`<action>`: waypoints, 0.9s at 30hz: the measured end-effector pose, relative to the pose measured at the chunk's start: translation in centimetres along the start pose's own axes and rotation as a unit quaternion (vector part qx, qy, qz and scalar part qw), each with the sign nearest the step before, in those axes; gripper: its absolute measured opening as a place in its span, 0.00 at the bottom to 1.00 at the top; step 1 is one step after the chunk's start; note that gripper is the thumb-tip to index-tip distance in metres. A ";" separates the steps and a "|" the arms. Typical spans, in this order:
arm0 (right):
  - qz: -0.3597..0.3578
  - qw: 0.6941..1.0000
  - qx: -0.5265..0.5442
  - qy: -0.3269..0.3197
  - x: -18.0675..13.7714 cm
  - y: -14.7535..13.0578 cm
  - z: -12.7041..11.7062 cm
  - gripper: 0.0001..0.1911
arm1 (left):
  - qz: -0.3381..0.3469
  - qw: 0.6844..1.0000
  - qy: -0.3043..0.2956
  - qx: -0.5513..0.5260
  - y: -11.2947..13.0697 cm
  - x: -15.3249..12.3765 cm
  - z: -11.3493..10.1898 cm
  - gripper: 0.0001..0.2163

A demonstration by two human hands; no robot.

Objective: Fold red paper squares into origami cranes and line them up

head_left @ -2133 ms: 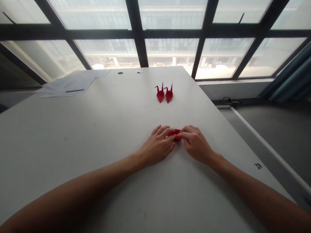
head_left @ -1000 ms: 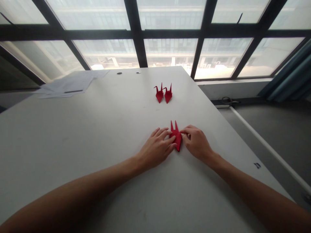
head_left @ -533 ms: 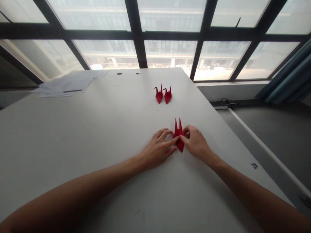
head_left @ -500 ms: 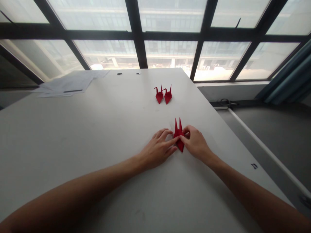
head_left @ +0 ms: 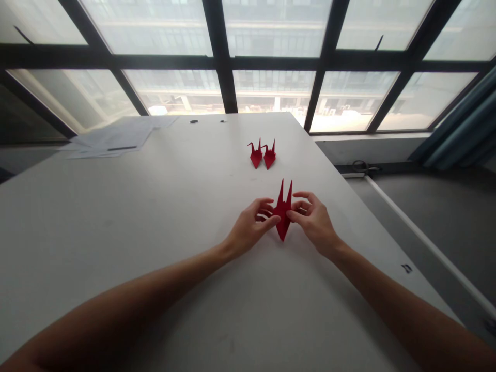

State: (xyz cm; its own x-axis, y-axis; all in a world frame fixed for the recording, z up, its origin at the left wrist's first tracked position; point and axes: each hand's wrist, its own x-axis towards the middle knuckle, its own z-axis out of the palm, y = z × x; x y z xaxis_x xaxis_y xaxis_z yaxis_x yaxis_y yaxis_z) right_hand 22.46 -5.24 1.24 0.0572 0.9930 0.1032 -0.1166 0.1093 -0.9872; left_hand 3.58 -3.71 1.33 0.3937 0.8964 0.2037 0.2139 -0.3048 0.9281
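Observation:
Between my hands a red folded-paper crane [head_left: 283,211] is held, its two narrow points sticking up and its wide pointed flap turned toward me. Neither narrow point has a bent head. My left hand [head_left: 256,219] pinches its left side, thumb in front and fingers behind. On the other side my right hand [head_left: 313,219] grips the right edge with the thumb in front, and its index finger is stretched out beside the right point. The fingertips behind the paper are partly hidden. Farther back, two finished-looking red paper cranes [head_left: 256,157] [head_left: 270,158] with bent heads stand side by side.
The white table [head_left: 155,206] stretches to the windows. Paper sheets [head_left: 116,135] lie at its far left with a dark pen-like stick [head_left: 122,148] on them. A small dark mark [head_left: 406,268] shows near the right edge. A blue curtain [head_left: 457,119] hangs at the right.
The folded paper has been tilted more upright, so its points stand higher. My left index finger has left its front, and the left thumb now presses there. The right index finger has straightened.

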 end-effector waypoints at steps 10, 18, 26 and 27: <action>0.059 0.996 -0.026 -0.056 -1.1 0.2 1.5 0.15 | -0.084 0.983 0.014 -0.161 0.2 0.0 -0.1 0.15; 0.038 0.998 -0.012 -0.053 -0.5 0.7 1.3 0.13 | -0.079 0.990 0.052 -0.103 0.0 0.0 -0.1 0.16; 0.019 0.998 -0.021 -0.047 -0.4 0.5 1.7 0.14 | -0.069 0.991 0.046 -0.102 -0.2 0.0 0.0 0.15; 0.017 0.999 -0.022 -0.044 -0.4 0.6 1.7 0.13 | -0.069 0.991 0.046 -0.102 -0.2 0.1 -0.1 0.14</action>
State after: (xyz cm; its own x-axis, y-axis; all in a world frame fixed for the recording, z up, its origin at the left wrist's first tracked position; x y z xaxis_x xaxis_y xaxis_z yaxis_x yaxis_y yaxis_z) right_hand 20.68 -5.53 0.85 -0.0328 0.9964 0.0778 -0.0730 0.0752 -0.9945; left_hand 3.50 -3.57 1.16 0.2887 0.9533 0.0893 0.0705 -0.1141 0.9910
